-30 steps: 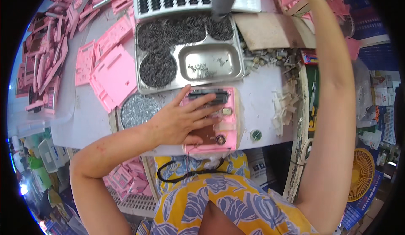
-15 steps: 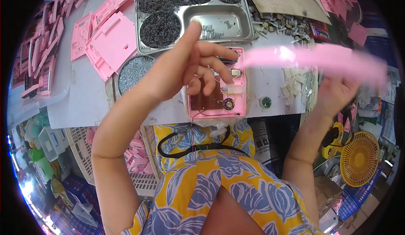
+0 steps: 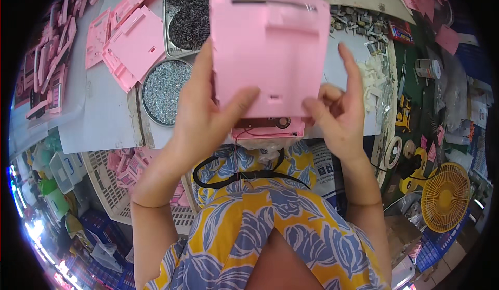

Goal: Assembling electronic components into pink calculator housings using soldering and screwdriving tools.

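Both of my hands hold up a flat pink plastic panel (image 3: 267, 56), with a long slot near its far edge and a small cutout near its lower edge. My left hand (image 3: 205, 116) is closed on the panel's left side, thumb across its face. At the lower right corner, my right hand (image 3: 340, 123) pinches with the thumb while the index finger points up. Beneath the panel lies an open pink housing (image 3: 267, 132); only its near end shows, with a brown board, thin wires and a small round part. The panel hides the rest.
A metal tray of dark springs (image 3: 189, 27) stands behind, partly covered. A round dish of small silvery metal pieces (image 3: 165, 95) sits left, beside loose pink panels (image 3: 138, 45). Small white parts (image 3: 373, 82) lie right. Past the table edge are a yellow fan (image 3: 445, 196) and a perforated crate (image 3: 112, 186).
The pink panel has come from the far right to above the housing, its broad face now showing. My left hand has taken hold of it; my right hand has moved left with it.
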A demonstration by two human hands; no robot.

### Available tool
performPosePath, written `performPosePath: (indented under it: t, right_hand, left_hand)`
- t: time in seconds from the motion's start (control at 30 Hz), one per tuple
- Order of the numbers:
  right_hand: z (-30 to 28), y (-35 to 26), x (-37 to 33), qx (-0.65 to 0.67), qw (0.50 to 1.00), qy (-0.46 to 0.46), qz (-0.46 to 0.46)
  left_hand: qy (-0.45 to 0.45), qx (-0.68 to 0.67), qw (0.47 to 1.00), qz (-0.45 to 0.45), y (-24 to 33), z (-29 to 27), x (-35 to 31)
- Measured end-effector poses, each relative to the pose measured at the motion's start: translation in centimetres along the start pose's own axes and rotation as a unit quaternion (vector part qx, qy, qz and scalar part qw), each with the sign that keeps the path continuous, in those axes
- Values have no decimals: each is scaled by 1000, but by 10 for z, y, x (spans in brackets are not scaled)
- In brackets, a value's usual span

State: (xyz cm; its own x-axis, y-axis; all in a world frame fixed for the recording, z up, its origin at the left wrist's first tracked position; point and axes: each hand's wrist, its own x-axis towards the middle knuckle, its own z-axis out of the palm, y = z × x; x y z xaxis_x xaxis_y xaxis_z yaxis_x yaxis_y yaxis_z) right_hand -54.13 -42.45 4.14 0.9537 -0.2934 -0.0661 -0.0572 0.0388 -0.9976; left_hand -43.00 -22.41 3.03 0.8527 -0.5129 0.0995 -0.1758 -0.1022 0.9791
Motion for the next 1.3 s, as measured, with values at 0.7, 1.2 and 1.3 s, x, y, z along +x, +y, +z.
performPosePath:
  t: [0.7, 1.2, 1.3]
  right_hand:
    - [-16, 26, -3, -499, 850, -161, -47]
    - [-39, -69, 176, 47, 931, 100, -347]
    - [8, -85, 202, -17, 937, 110, -330]
  left_hand:
    - [-21, 287, 956, -57, -25, 2, -75]
    - [-1, 474, 878, 67, -45, -101, -22]
    - [63, 483, 870, 79, -46, -101, -14]
